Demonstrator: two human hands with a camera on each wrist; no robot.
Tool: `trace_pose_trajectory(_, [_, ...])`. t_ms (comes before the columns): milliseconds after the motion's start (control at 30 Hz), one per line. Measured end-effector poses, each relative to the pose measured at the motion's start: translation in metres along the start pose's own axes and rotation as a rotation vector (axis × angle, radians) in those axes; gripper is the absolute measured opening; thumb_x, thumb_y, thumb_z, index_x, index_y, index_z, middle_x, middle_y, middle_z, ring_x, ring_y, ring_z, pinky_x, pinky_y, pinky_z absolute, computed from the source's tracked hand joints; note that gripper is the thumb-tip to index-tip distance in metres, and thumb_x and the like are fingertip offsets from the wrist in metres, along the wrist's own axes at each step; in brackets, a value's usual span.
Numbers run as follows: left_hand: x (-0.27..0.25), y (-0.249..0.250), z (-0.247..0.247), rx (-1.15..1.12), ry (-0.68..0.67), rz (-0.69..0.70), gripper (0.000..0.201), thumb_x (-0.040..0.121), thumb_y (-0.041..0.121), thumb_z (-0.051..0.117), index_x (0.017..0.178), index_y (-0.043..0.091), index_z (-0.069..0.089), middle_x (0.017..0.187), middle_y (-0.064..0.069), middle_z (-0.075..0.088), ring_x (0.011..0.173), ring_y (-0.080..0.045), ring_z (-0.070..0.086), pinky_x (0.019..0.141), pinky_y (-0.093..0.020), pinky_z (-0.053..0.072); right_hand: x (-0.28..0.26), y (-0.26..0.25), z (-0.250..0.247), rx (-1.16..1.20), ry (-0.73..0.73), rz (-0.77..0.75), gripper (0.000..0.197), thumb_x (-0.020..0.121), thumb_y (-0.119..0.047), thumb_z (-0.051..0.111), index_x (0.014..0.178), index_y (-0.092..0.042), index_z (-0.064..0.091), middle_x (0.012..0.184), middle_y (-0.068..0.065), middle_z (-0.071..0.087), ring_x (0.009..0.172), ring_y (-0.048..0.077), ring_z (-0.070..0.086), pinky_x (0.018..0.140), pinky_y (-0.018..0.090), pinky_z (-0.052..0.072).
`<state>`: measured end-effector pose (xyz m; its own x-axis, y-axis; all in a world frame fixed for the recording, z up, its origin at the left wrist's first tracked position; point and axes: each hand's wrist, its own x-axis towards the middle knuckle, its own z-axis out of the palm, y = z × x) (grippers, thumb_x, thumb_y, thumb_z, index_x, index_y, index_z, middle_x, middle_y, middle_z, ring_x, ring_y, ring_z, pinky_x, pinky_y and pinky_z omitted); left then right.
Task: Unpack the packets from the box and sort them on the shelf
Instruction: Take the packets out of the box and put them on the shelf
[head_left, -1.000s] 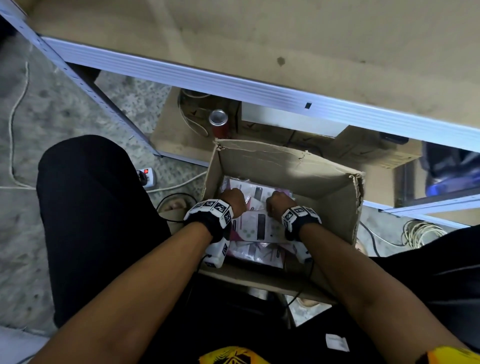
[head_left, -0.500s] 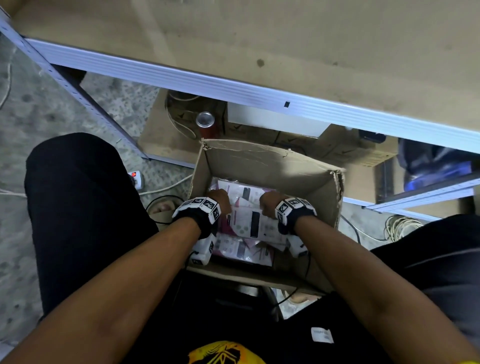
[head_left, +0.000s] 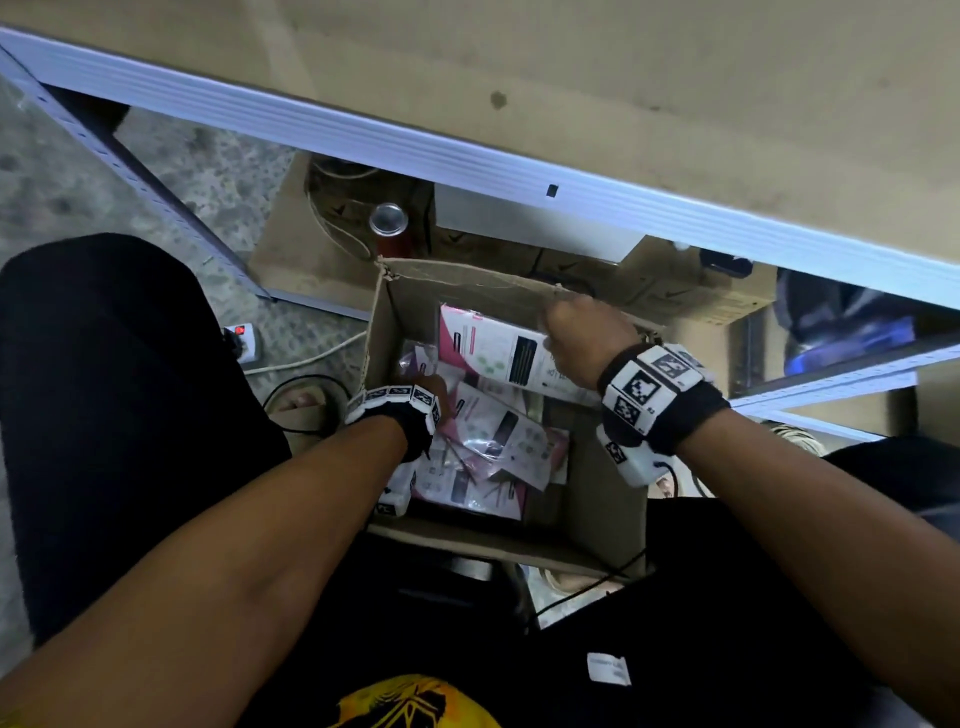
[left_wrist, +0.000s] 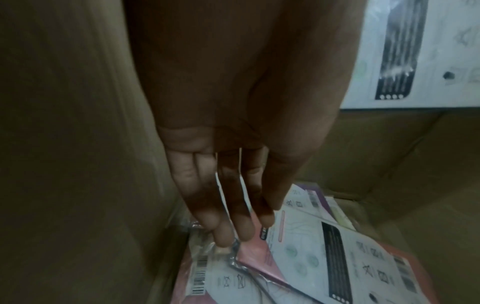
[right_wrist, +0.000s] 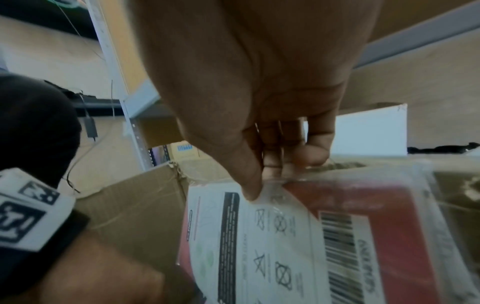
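An open cardboard box (head_left: 467, 275) stands on the floor between my knees, with several pink-and-white plastic-wrapped packets (head_left: 498, 441) lying loose in it. My right hand (head_left: 558, 332) is raised to the box's far rim. It pinches the top edge of one packet (head_left: 493, 348) between thumb and fingers (right_wrist: 293, 156), and that packet (right_wrist: 285, 236) hangs label side towards the wrist camera. My left hand (head_left: 428, 387) is down inside the box by its left wall. Its fingers (left_wrist: 228, 232) are straight and touch the crinkled edge of the packets (left_wrist: 324, 246) there. The shelf board (head_left: 571, 78) is above and beyond the box.
The shelf's pale metal front rail (head_left: 467, 161) runs across above the box, its upright (head_left: 156, 187) at the left. Under it stand a red can (head_left: 388, 226), a white box (head_left: 530, 228) and brown cartons (head_left: 701, 296). A power strip (head_left: 241, 343) and cables lie on the floor to the left.
My right hand has come up from among the packets to the box's far rim with one packet in its grip. My left hand has stayed low at the box's left side.
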<state>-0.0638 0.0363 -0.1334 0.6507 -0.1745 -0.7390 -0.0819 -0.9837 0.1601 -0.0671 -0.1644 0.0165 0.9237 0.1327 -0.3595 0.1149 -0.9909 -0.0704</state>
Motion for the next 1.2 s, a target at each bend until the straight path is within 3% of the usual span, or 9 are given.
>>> trace_pose_trajectory(233, [0.001, 0.025, 0.004, 0.078, 0.055, 0.086, 0.029, 0.09, 0.024, 0.057, 0.11, 0.006, 0.067, 0.114, -0.013, 0.067, 0.106, -0.032, 0.064, 0.084, -0.034, 0.05, 0.002, 0.001, -0.015, 0.169, 0.032, -0.033, 0.012, 0.093, -0.017, 0.06, 0.104, -0.017, 0.061, 0.115, 0.006, 0.061, 0.1, 0.029, 0.06, 0.075, 0.036, 0.046])
trace_pose_trajectory(333, [0.008, 0.04, 0.009, 0.059, 0.042, 0.156, 0.036, 0.09, 0.018, 0.057, 0.119, -0.002, 0.06, 0.12, -0.021, 0.063, 0.11, -0.039, 0.061, 0.089, -0.04, 0.05, 0.005, 0.008, -0.021, 0.19, 0.018, -0.038, 0.007, 0.093, -0.017, 0.06, 0.1, -0.017, 0.06, 0.115, 0.005, 0.06, 0.103, 0.029, 0.059, 0.079, 0.037, 0.048])
trace_pose_trajectory(433, [0.019, 0.055, 0.015, 0.065, -0.027, 0.189, 0.037, 0.095, 0.02, 0.054, 0.128, 0.006, 0.059, 0.131, -0.015, 0.06, 0.119, -0.031, 0.058, 0.098, -0.036, 0.048, 0.005, 0.015, -0.024, 0.195, 0.003, -0.034, 0.008, 0.094, -0.016, 0.059, 0.102, -0.017, 0.059, 0.118, 0.007, 0.06, 0.106, 0.031, 0.058, 0.084, 0.043, 0.052])
trace_pose_trajectory(567, [0.033, 0.075, 0.019, 0.227, -0.005, 0.329, 0.046, 0.098, 0.028, 0.051, 0.142, 0.011, 0.049, 0.148, -0.018, 0.044, 0.136, -0.034, 0.042, 0.117, -0.041, 0.027, 0.007, 0.019, -0.025, 0.178, 0.034, -0.045, 0.011, 0.093, -0.013, 0.059, 0.103, -0.015, 0.06, 0.117, 0.007, 0.061, 0.106, 0.032, 0.059, 0.084, 0.044, 0.053])
trace_pose_trajectory(700, [0.044, 0.078, 0.025, 0.357, 0.107, 0.403, 0.051, 0.1, 0.026, 0.047, 0.148, 0.012, 0.04, 0.157, -0.016, 0.03, 0.145, -0.037, 0.025, 0.119, -0.047, 0.02, 0.006, 0.025, -0.026, 0.224, 0.052, -0.028, 0.01, 0.092, -0.012, 0.06, 0.101, -0.014, 0.061, 0.112, 0.007, 0.064, 0.101, 0.032, 0.061, 0.082, 0.045, 0.054])
trace_pose_trajectory(900, [0.048, 0.076, 0.031, 0.427, 0.044, 0.398, 0.051, 0.097, 0.024, 0.054, 0.145, 0.01, 0.042, 0.151, -0.015, 0.041, 0.139, -0.036, 0.033, 0.118, -0.045, 0.021, 0.007, 0.036, -0.031, 0.267, 0.019, -0.005, 0.007, 0.092, -0.014, 0.06, 0.099, -0.015, 0.06, 0.105, 0.009, 0.065, 0.094, 0.032, 0.062, 0.079, 0.046, 0.055])
trace_pose_trajectory(967, [0.047, 0.075, 0.032, 0.392, 0.011, 0.411, 0.053, 0.093, 0.024, 0.062, 0.142, 0.012, 0.046, 0.145, -0.015, 0.049, 0.134, -0.036, 0.04, 0.115, -0.046, 0.029, 0.008, 0.037, -0.032, 0.273, 0.003, -0.006, 0.006, 0.092, -0.013, 0.059, 0.099, -0.015, 0.06, 0.102, 0.009, 0.067, 0.092, 0.032, 0.064, 0.078, 0.046, 0.056])
trace_pose_trajectory(1067, [0.043, 0.076, 0.037, 0.273, -0.091, 0.425, 0.05, 0.084, 0.018, 0.073, 0.13, 0.01, 0.056, 0.131, -0.017, 0.059, 0.122, -0.037, 0.055, 0.099, -0.041, 0.047, 0.011, 0.035, -0.034, 0.286, -0.012, -0.009, 0.006, 0.093, -0.013, 0.059, 0.098, -0.016, 0.06, 0.1, 0.008, 0.067, 0.092, 0.03, 0.064, 0.08, 0.046, 0.056])
trace_pose_trajectory(1200, [0.037, 0.074, 0.044, 0.274, -0.231, 0.427, 0.041, 0.08, 0.021, 0.077, 0.117, 0.011, 0.064, 0.122, -0.013, 0.062, 0.113, -0.033, 0.06, 0.087, -0.034, 0.047, 0.015, 0.031, -0.034, 0.275, -0.012, -0.016, 0.004, 0.093, -0.016, 0.061, 0.097, -0.018, 0.061, 0.097, 0.004, 0.067, 0.091, 0.026, 0.063, 0.082, 0.041, 0.054])
